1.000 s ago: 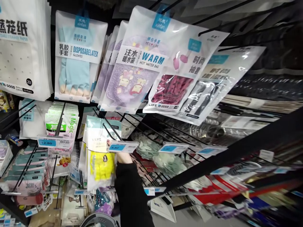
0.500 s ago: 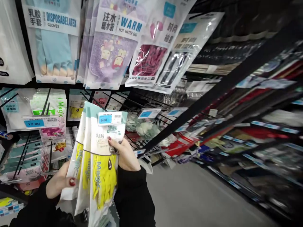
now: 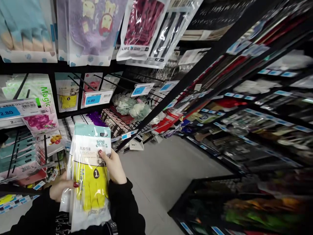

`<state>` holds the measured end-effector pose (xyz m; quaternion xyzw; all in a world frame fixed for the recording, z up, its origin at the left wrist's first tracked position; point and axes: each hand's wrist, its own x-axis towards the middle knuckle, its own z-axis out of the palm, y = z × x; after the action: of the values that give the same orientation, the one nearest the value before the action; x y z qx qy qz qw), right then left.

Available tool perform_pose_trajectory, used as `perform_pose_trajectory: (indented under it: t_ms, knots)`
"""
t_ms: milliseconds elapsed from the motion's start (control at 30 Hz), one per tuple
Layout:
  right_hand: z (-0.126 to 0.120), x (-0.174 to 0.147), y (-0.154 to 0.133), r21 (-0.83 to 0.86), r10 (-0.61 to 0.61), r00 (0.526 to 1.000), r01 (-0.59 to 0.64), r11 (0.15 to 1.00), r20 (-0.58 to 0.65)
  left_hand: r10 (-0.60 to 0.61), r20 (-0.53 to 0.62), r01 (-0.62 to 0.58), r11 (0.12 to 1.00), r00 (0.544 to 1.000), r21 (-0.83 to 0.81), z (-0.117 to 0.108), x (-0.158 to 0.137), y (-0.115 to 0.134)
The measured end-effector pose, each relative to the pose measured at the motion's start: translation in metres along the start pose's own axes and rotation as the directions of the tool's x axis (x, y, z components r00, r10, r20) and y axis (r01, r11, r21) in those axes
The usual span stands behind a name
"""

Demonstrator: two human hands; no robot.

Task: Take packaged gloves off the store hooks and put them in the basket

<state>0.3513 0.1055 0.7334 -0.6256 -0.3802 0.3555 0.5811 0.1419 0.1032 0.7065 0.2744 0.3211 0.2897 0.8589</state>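
Observation:
Both hands hold a stack of packs of yellow latex gloves [image 3: 91, 189] in clear and white bags, upright in front of my body. My left hand [image 3: 61, 187] grips the stack's left edge, its thumb with a dark red nail pressed on the front pack and its fingers hidden behind. On the right side, my right hand [image 3: 114, 164] is closed on the same stack, its thumb lying across the printed upper part. The packs are apart from the rack hook with a 6.80 price tag [image 3: 99, 98], just above and behind them.
A similar glove pack [image 3: 67, 93] hangs on the rack behind. Hot water bag packs [image 3: 93, 32] and sleeve packs [image 3: 144, 23] hang overhead. Left is a green-and-pink Magic pack [image 3: 41, 104]. Mesh bath balls [image 3: 139, 109] hang at centre. Grey floor [image 3: 156, 169] runs between shelves to the right.
The glove packs have come off the rack hook, moved down and left, and lie more closely together. The price tag stays on the hook. The camera view has tilted down and to the right.

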Motion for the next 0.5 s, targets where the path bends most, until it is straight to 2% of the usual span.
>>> perform_pose_trajectory:
  t_ms: [100, 200, 267, 367, 433, 500]
  knots:
    - [0.008, -0.005, 0.017, -0.206, 0.05, 0.995, -0.067, 0.976, -0.087, 0.023, -0.157, -0.016, 0.999, 0.987, 0.048, -0.017, 0.008, -0.01]
    - [0.015, -0.011, 0.024, -0.264, 0.075, 0.987, -0.109, 0.958, -0.139, 0.011, -0.138, 0.004, 0.994, 0.99, 0.107, -0.02, 0.013, -0.01]
    - [0.016, -0.016, 0.025, -0.14, 0.083, 0.993, -0.093, 0.986, -0.08, 0.003, -0.067, 0.006, 0.991, 0.998, 0.133, -0.02, 0.015, -0.006]
    - [0.013, -0.025, 0.022, 0.064, 0.065, 0.99, -0.073, 0.995, 0.123, 0.067, -0.059, -0.06, 0.991, 0.996, 0.124, -0.021, 0.016, 0.0]
    - [0.012, -0.032, 0.02, 0.032, 0.066, 0.971, -0.076, 0.997, 0.232, 0.117, -0.084, -0.108, 0.988, 0.99, 0.108, -0.022, 0.016, 0.002]
    - [0.014, -0.039, 0.019, -0.066, 0.071, 0.973, -0.058, 0.996, 0.219, 0.144, -0.085, -0.133, 0.983, 0.986, 0.124, -0.023, 0.017, 0.005]
